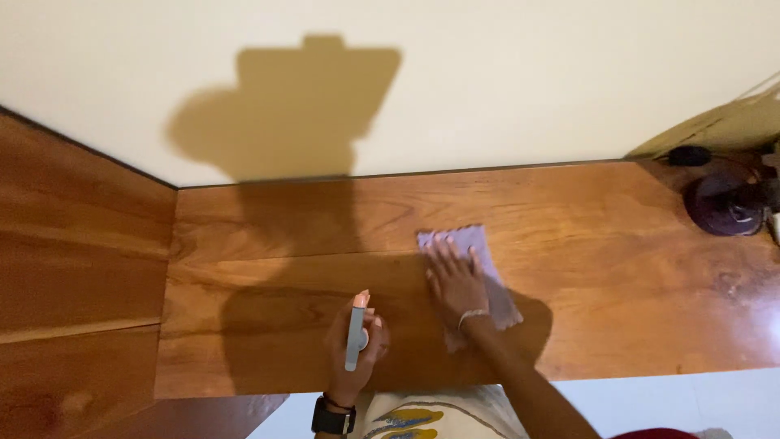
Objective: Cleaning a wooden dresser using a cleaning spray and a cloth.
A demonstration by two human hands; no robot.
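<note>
My right hand [455, 280] lies flat, fingers spread, on a pale purple cloth [479, 244] pressed against the wooden tabletop [617, 268]. The cloth sticks out beyond my fingers toward the wall and trails back under my wrist, which wears a thin bracelet. My left hand [355, 354] is closed around a small grey spray bottle [356, 333] with a peach-coloured top, held above the table's near edge, left of the cloth. A black watch sits on that wrist.
A cream wall [504, 81] backs the table. A wooden panel [81, 268] rises at the left. At the far right stand a dark purple round object [723, 203] and a black cable plug [689, 154]. Pale floor shows below the table edge.
</note>
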